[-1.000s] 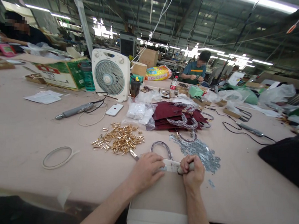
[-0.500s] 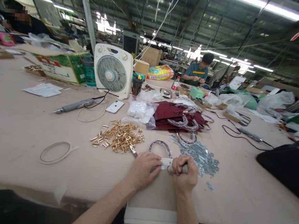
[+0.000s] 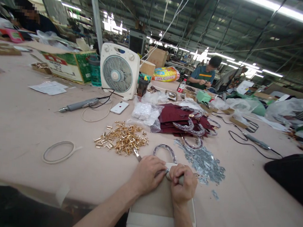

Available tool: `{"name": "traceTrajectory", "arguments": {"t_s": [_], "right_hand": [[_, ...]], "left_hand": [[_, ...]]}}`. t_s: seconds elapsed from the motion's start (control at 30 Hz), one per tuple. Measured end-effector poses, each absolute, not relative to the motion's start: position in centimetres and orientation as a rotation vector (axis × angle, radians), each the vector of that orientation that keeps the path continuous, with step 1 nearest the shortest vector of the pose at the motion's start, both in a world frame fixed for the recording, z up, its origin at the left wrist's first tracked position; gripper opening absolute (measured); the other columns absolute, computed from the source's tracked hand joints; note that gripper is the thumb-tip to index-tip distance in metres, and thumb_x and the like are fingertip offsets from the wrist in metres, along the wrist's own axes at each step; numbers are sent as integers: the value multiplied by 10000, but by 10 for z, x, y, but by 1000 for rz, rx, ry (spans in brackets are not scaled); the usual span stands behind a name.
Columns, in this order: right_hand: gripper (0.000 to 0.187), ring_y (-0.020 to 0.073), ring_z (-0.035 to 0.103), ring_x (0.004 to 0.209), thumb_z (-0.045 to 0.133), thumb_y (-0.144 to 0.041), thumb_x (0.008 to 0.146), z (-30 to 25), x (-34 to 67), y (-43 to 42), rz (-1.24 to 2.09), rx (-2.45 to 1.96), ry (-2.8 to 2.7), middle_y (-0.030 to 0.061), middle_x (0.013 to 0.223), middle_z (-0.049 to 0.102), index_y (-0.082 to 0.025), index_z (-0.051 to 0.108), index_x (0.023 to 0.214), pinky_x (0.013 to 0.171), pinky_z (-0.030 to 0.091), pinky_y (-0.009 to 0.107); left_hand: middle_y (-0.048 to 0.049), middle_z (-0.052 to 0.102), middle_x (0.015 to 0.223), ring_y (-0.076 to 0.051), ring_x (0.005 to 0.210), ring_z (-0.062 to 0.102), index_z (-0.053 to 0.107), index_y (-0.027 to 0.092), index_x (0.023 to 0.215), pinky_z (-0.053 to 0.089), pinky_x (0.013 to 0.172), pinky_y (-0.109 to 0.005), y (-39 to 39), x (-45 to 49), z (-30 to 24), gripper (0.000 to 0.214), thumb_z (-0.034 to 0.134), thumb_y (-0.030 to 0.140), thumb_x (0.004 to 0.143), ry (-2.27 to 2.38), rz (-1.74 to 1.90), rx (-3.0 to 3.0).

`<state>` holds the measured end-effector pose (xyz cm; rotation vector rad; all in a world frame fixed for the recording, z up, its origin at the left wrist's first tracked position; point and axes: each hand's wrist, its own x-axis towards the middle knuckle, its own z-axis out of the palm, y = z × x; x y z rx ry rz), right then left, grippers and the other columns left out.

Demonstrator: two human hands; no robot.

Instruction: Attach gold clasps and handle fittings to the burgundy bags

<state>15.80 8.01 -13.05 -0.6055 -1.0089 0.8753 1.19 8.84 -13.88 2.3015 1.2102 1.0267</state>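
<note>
A beige bag panel [image 3: 157, 205] lies at the table's near edge with a white band across its bottom. My left hand [image 3: 146, 174] rests closed on the panel's top edge, fingers pressing on a small piece I cannot make out. My right hand [image 3: 182, 184] is a fist round a grey tool handle [image 3: 181, 180], right beside the left hand. A wrapped curved bag handle [image 3: 164, 151] lies just beyond my hands. A pile of gold metal fittings [image 3: 122, 138] sits to the left and a heap of small silver parts [image 3: 202, 161] to the right.
Maroon bag pieces [image 3: 177, 117] with wrapped handles lie mid-table. A white fan [image 3: 119, 70], a phone [image 3: 119, 107], a grey corded tool [image 3: 77, 105], a tape ring [image 3: 58, 151] and a green box [image 3: 66, 64] are around. A black bag [image 3: 293, 177] lies right. Other people work at the far side.
My right hand with the tool has slid left along the panel's top edge until it meets my left hand. The view has shifted slightly.
</note>
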Motion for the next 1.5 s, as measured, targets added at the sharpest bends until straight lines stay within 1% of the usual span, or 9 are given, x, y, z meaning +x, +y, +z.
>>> {"name": "traceTrajectory", "arguments": {"t_s": [0.27,0.5,0.6,0.7,0.77,0.93,1.1,1.27,1.5], "right_hand": [[437,121,395,435,473,-418,1029,-133,150,89,702,-847,-1089,-47,506,426,-218,553,649,457,307,267],[477,118,404,429,480,-501,1016,-120,146,103,682,-1081,-1171,-47,481,454,-217,548,639,441,321,257],[468,120,409,435,499,-518,1008,-117,147,106,701,-1104,-1172,-50,478,451,-216,553,655,444,325,257],[447,106,391,419,528,-525,996,-117,154,107,835,-1027,-1092,-58,487,439,-211,551,679,416,285,237],[421,89,362,389,532,-520,992,-115,162,110,906,-928,-937,-73,491,423,-209,543,708,392,260,216],[398,59,311,356,583,-526,949,-105,172,125,1012,-833,-751,-95,496,401,-208,519,718,364,260,183],[421,54,306,340,633,-557,897,-107,162,141,1120,-932,-802,-99,460,400,-207,513,694,352,241,167],[393,63,310,341,596,-545,912,-114,159,148,1179,-1016,-945,-97,457,411,-211,531,715,350,241,176],[414,94,375,423,512,-478,982,-116,157,125,955,-1030,-1281,-56,486,450,-207,539,670,409,287,217]], "left_hand": [[-15,756,1149,-223,1109,637,720,279,1052,459,989,-400,87,11,-131,133,627,255,960,1234,942,2327],[-11,744,1162,-227,1121,624,705,270,1048,447,989,-401,85,12,-130,143,601,219,963,1181,948,2333],[-17,728,1222,-235,1158,615,680,273,1146,446,1024,-409,83,11,-132,224,617,213,940,1160,962,2328],[-49,703,1290,-249,1201,606,635,254,1272,448,1065,-417,82,10,-135,380,662,227,894,1209,994,2296],[-65,691,1324,-264,1234,595,631,242,1297,436,1093,-438,81,11,-137,411,672,243,887,1237,1004,2306],[-44,693,1344,-264,1226,601,663,268,1281,439,1075,-465,83,12,-139,334,652,283,947,1215,973,2381],[-54,714,1312,-256,1186,628,679,266,1267,471,1031,-458,86,12,-141,290,643,319,984,1176,987,2436],[-37,743,1255,-238,1138,650,712,274,1196,493,986,-438,89,12,-140,221,645,338,995,1184,984,2459],[-27,762,1195,-224,1108,651,726,284,1186,503,973,-410,87,14,-140,211,613,325,1013,1229,1012,2409]]}}
